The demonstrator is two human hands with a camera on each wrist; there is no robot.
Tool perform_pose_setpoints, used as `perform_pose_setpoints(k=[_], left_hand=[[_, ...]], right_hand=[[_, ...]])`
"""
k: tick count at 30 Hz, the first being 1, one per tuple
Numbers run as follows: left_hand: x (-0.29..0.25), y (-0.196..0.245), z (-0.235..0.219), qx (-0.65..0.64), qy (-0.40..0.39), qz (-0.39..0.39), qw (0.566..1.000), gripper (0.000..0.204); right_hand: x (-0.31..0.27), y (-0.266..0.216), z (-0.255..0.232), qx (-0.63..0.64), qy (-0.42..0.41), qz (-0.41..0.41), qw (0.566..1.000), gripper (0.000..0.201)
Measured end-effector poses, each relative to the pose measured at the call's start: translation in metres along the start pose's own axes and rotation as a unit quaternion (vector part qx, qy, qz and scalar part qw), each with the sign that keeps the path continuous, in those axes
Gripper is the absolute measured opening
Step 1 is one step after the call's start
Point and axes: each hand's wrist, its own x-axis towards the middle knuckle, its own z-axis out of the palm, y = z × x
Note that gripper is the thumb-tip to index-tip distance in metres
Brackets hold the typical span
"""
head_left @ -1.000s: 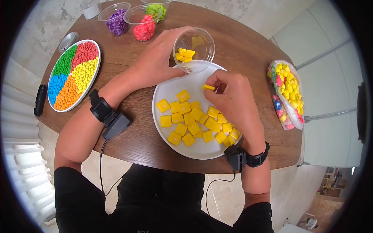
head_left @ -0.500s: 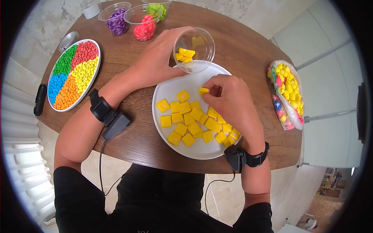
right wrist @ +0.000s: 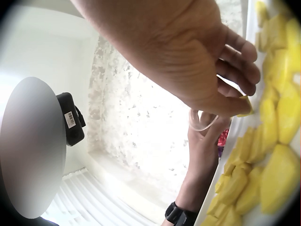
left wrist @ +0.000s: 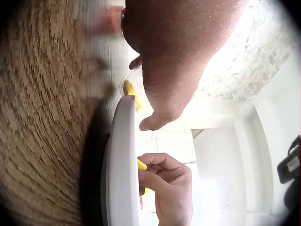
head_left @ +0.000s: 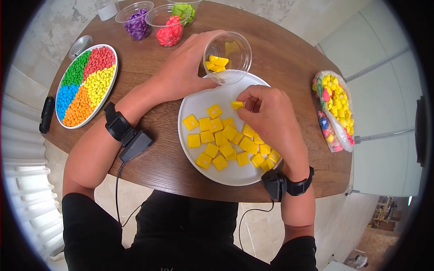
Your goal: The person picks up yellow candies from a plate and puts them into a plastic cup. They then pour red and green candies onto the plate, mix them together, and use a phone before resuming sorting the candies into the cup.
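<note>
- Right grip point(head_left: 271, 115): thumb and forefinger pinched together on one flat square yellow piece point(head_left: 237, 105); other fingers loosely bent.
- Piece position: held over the round white plate point(head_left: 192, 103), towards its far side, just short of the cup.
- Left grip point(head_left: 190, 67): curled round a clear round plastic cup point(head_left: 241, 67), thumb at its near side; I have the cup tilted, mouth facing me, by the plate's far edge.
- Cup contents: several flat yellow pieces point(head_left: 219, 61) lying together.
- On my plate: many yellow squares point(head_left: 220, 138), some overlapping, some with pale marks.
- Elsewhere on the brown wooden desk point(head_left: 275, 49): white oval plate point(head_left: 108, 91) of small beads in five colour sectors, left; clear cups holding purple point(head_left: 137, 26), pink-red point(head_left: 169, 34) and green pieces point(head_left: 181, 12), far left; clear plastic bag point(head_left: 335, 125) of mostly yellow and pink pieces, right.
</note>
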Motion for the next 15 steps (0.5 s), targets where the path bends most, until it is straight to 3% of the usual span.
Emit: perform_pose_setpoints(k=[10,13,15], left_hand=[[-0.001,0.001,-0.001,-0.008,-0.006,-0.017,1.0,0.093],[-0.001,0.001,-0.001,-0.008,-0.004,-0.011,1.0,0.093],[0.0,0.001,-0.001,-0.005,-0.004,-0.005,1.0,0.094]], right_hand=[[0.0,-0.002,0.0,0.001,0.03,-0.022,0.999,0.018],[0.0,-0.005,-0.003,0.014,-0.002,0.044,0.999,0.017],[0.001,0.002,0.002,0.007,-0.002,0.004,1.0,0.016]])
